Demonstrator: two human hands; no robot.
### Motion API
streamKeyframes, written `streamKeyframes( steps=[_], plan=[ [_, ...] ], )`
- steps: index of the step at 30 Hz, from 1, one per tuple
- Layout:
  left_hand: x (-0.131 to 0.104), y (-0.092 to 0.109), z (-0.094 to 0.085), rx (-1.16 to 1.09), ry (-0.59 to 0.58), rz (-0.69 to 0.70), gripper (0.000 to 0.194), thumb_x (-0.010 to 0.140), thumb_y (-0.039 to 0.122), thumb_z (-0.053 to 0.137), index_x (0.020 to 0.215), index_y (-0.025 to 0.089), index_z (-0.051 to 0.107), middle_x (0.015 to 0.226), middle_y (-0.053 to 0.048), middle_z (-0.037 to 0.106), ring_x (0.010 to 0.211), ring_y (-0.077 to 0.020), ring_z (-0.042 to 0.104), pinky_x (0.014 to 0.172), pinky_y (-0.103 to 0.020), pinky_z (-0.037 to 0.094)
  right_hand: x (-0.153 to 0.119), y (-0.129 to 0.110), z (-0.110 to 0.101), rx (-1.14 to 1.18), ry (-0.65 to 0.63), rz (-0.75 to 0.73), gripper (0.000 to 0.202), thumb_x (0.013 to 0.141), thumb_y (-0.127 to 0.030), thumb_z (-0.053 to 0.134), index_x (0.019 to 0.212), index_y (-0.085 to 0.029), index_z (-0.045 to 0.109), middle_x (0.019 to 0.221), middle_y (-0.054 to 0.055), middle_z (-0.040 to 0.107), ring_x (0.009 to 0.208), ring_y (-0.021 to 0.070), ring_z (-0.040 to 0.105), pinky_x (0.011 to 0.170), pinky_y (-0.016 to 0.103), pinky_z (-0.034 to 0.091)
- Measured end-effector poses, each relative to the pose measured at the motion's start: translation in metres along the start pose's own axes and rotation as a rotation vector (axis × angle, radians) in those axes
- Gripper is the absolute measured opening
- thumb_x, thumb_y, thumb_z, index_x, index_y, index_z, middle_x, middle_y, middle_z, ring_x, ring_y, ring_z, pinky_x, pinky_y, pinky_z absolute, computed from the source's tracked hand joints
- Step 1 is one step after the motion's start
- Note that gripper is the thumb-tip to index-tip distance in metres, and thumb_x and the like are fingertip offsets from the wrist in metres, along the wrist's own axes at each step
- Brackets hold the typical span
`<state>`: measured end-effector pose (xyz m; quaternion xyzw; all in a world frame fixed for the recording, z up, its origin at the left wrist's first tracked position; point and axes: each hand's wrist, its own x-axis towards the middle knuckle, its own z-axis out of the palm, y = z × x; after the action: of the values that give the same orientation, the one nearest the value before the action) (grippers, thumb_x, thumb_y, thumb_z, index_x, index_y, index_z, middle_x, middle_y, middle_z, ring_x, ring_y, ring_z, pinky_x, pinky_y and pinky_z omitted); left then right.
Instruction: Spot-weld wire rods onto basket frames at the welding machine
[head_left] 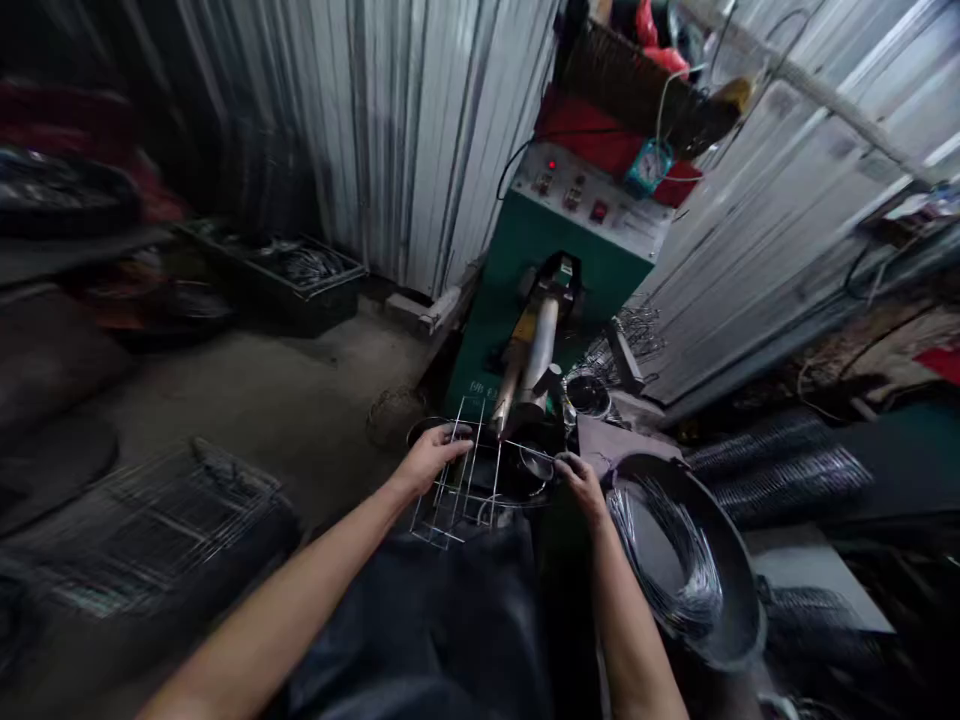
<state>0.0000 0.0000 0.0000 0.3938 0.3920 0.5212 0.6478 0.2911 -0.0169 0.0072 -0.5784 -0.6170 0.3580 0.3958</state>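
A corrugated metal wall (420, 120) spans the top of the frame. Against it, right of center, stands a green welding machine (517, 240), its arms pointing down toward the middle. Blurred wire racks (172, 530) lie at lower left. At lower right, a round pan (733, 620) holds a curved bundle of wires (697, 580). Just below center is a tilted wire frame (471, 470), beneath the machine's arm tips. The left hand (439, 458) grasps its upper part between thumb and fingers. The right hand (581, 484) pinches the right end of a thin straight wire (529, 451); whether that wire is joined to the frame cannot be told. A pressure gauge (649, 167) sits at upper right of center, with a small lit red lamp (552, 163) to its left.
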Motion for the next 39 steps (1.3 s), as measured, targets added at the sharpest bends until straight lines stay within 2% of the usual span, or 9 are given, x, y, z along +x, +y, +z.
streamKeyframes(
  steps=[6,11,14,17,22,26,29,33,39],
  plan=[
    [0.0,0.0,-0.001,-0.007,-0.005,-0.009,0.039,0.053,0.031,0.076,0.086,0.012,0.067,0.069,-0.002,0.06,0.06,-0.0105,0.048,0.055,-0.023,0.034,0.0,-0.002,0.0,-0.019,-0.008,-0.012,0.027,0.072,-0.044,0.059,0.072,-0.017,0.059,0.065,-0.001,0.054,0.064,0.0135,0.049,0.061,0.024,0.04],
    [-0.002,0.001,-0.001,-0.012,0.023,-0.044,0.04,0.053,0.032,0.077,0.087,0.014,0.066,0.066,0.0,0.059,0.055,-0.0099,0.047,0.051,-0.023,0.032,-0.002,0.004,0.0,-0.073,0.026,-0.091,0.026,0.077,-0.043,0.056,0.075,-0.017,0.061,0.067,0.0,0.057,0.067,0.0148,0.053,0.063,0.025,0.043],
    [-0.003,0.002,-0.002,-0.005,0.03,-0.049,0.041,0.052,0.032,0.078,0.087,0.014,0.067,0.066,0.0,0.06,0.057,-0.0094,0.048,0.052,-0.022,0.034,-0.004,0.008,0.003,-0.179,0.015,-0.189,0.025,0.078,-0.041,0.057,0.083,-0.017,0.063,0.075,0.003,0.062,0.072,0.0174,0.057,0.066,0.028,0.047],
    [-0.003,0.003,-0.002,-0.011,0.024,-0.066,0.043,0.05,0.033,0.079,0.086,0.014,0.066,0.069,-0.002,0.062,0.06,-0.0109,0.052,0.056,-0.022,0.037,-0.005,0.015,0.008,-0.382,0.031,-0.367,0.025,0.084,-0.032,0.051,0.103,-0.02,0.062,0.095,0.007,0.064,0.088,0.0202,0.059,0.078,0.033,0.048],
    [-0.005,0.006,-0.002,0.003,0.011,-0.061,0.045,0.05,0.035,0.079,0.088,0.014,0.065,0.075,-0.004,0.064,0.065,-0.0136,0.056,0.059,-0.025,0.041,-0.008,0.032,0.013,-0.669,0.176,-0.471,0.04,0.089,-0.016,0.034,0.121,-0.022,0.057,0.092,0.01,0.064,0.087,0.0212,0.058,0.08,0.036,0.049],
    [-0.012,0.008,-0.001,0.035,0.053,0.009,0.044,0.05,0.034,0.079,0.087,0.014,0.067,0.073,-0.002,0.063,0.065,-0.0113,0.053,0.06,-0.022,0.039,-0.024,0.048,0.007,-0.694,0.328,-0.491,0.042,0.089,-0.014,0.034,0.123,-0.024,0.056,0.105,0.011,0.06,0.099,0.022,0.056,0.086,0.037,0.048],
    [-0.019,0.007,-0.001,0.028,0.081,0.031,0.043,0.05,0.035,0.079,0.085,0.014,0.066,0.07,-0.001,0.062,0.062,-0.0102,0.05,0.058,-0.022,0.038,-0.043,0.053,0.001,-0.631,0.422,-0.428,0.037,0.09,-0.02,0.036,0.119,-0.025,0.059,0.097,0.009,0.06,0.091,0.0204,0.059,0.079,0.034,0.05],
    [-0.022,0.002,0.001,0.039,0.124,0.068,0.04,0.051,0.037,0.079,0.082,0.015,0.064,0.065,0.002,0.058,0.058,-0.0093,0.047,0.055,-0.021,0.035,-0.061,0.036,0.006,-0.558,0.405,-0.339,0.026,0.089,-0.032,0.047,0.106,-0.024,0.066,0.082,0.006,0.062,0.076,0.0194,0.057,0.069,0.033,0.047],
    [-0.019,-0.002,0.005,0.073,0.177,0.129,0.036,0.056,0.036,0.076,0.081,0.015,0.061,0.068,0.002,0.057,0.061,-0.009,0.046,0.057,-0.021,0.035,-0.045,-0.021,0.04,-0.521,0.334,-0.39,0.017,0.085,-0.035,0.055,0.083,-0.024,0.068,0.084,0.005,0.063,0.085,0.0208,0.053,0.078,0.035,0.042]
  ],
)
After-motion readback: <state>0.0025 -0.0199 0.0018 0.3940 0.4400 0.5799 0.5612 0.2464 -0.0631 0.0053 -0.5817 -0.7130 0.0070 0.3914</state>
